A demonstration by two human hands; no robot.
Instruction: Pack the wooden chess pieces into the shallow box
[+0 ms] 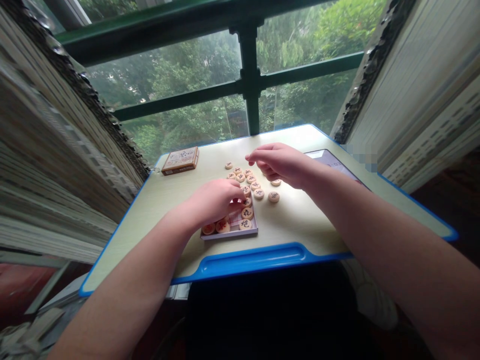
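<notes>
Your left hand (221, 197) is curling over discs (246, 213) in the near box (229, 235), your right hand (279, 162) hovering farther right, any grip hidden; they're probably feeling light, hard, smooth, rims suiting a pinch

We see a counter (300, 220) before a window (251, 82), a curtain (71, 120) left and another curtain (416, 95) right. Discs (246, 213) line the right side of a tray (229, 236) near the front edge; loose discs (273, 197) lie beyond it and rightward. A box (180, 160) sits far left, a tablet (330, 161) right.
</notes>
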